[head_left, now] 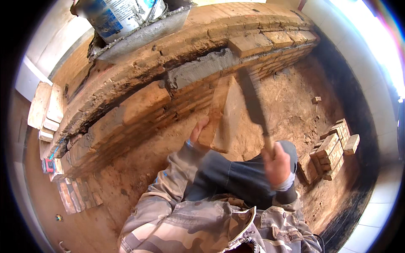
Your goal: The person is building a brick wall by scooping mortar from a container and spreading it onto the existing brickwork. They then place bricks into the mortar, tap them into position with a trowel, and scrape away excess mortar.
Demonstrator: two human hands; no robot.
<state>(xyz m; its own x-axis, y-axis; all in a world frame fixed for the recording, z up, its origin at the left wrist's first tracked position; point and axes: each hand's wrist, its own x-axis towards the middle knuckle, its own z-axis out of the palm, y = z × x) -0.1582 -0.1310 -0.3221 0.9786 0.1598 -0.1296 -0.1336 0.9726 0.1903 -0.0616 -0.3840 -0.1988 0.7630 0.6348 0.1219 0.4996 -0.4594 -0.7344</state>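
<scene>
A reddish-brown brick stands on end in front of me, its lower left side gripped by my left hand. Closed round a wooden handle, my right hand holds a bricklayer's knife with a long, flat dark blade. The blade is blurred and slants up beside the brick; whether they touch I cannot tell. Beyond them runs a low curved brick wall. Wet grey mortar covers a stretch of its top between laid bricks on the left and more laid bricks on the right.
A mortar-smeared bucket and a grey metal pan rest on the upper ledge. Stacked bricks stand on the dirt floor at right, others at lower left. A red device with blue cord sits at the wall's left end.
</scene>
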